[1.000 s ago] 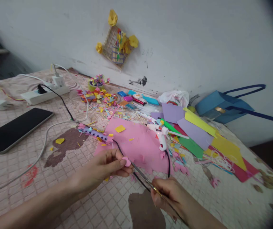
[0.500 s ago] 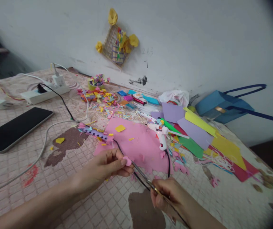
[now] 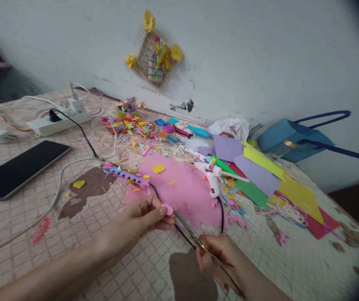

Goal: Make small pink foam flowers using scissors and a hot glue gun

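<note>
My left hand [image 3: 150, 213] pinches a small pink foam piece [image 3: 167, 209] with a rounded edge between thumb and fingertips. My right hand [image 3: 215, 255] is closed on what look like slim metal scissors [image 3: 185, 225], partly covered by the fingers. Their silver tips point up and left and reach close to the pink piece; whether they touch it I cannot tell. Both hands are above the table, in front of a large pink foam sheet [image 3: 179, 190]. Just beyond my left hand lies a purple strip with dark dots [image 3: 124, 174], with pink and yellow bits along it.
A white glue gun [image 3: 212, 179] lies on the sheet's right side, its black cord running toward me. Coloured sheets [image 3: 257, 175] and a blue bag [image 3: 295, 140] are at right. A phone [image 3: 22, 167], power strip [image 3: 60, 121] and white cable [image 3: 57, 196] lie left; foam scraps [image 3: 132, 127] behind.
The pink piece has turned slightly in my left fingertips. My right hand has shifted a little to the left with the scissors; everything else stays put.
</note>
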Action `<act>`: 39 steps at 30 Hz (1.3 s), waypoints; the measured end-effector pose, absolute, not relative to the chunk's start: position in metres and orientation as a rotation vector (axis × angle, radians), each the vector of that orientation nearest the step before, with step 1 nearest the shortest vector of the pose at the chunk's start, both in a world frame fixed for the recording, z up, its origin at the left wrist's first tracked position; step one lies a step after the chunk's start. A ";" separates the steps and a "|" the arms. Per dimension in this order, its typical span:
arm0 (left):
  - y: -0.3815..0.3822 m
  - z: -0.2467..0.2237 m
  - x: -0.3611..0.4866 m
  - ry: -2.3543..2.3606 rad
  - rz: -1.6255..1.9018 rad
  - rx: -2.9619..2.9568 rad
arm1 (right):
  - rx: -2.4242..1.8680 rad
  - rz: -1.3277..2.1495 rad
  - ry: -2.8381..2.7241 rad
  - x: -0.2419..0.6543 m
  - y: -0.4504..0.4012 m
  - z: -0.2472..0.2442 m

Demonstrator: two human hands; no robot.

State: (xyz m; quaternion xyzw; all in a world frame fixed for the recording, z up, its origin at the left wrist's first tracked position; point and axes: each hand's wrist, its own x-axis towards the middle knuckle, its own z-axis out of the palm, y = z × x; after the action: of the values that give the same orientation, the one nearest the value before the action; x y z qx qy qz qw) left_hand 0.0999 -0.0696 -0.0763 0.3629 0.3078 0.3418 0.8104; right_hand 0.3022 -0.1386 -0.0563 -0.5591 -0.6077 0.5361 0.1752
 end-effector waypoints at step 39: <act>-0.080 -0.078 0.113 0.729 0.965 0.633 | -1.403 1.304 -1.548 0.271 -0.151 -0.118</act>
State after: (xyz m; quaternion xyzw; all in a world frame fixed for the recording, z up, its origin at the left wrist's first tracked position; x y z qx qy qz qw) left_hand 0.1129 -0.0803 -0.0779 0.2925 0.3368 0.4460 0.7759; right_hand 0.2707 -0.1510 -0.1182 -0.5371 -0.5927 0.4993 0.3331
